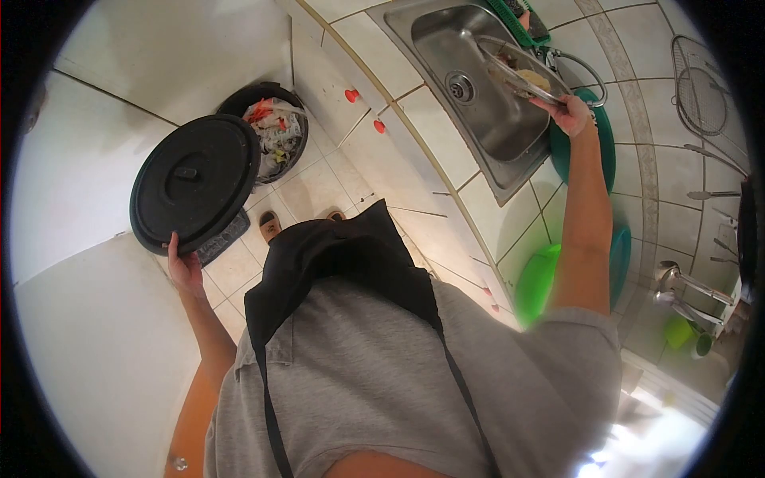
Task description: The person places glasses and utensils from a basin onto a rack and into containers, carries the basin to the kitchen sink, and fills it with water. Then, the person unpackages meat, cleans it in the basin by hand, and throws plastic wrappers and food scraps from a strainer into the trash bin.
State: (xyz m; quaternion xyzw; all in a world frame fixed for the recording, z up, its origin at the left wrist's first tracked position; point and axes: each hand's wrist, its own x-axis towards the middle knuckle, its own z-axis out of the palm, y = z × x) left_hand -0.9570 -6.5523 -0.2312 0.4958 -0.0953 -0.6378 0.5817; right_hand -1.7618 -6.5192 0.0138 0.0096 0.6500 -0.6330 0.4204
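My left hand (185,269) grips the edge of a round black lid (191,179), raised beside a dark bin (296,155). Part of the bin's opening shows, with plastic bags and scraps (276,131) inside. Over the steel sink (446,60), my right hand (567,114) is closed on the rim of a tilted plate (550,70). Pale food remains (532,78) lie on the plate.
A green rack (518,22) stands behind the sink. Green basins (539,279) sit on the tiled counter (498,213). Utensils (693,295) and a wire strainer (703,99) hang at the right. Cabinets with red knobs (351,95) line the counter's front.
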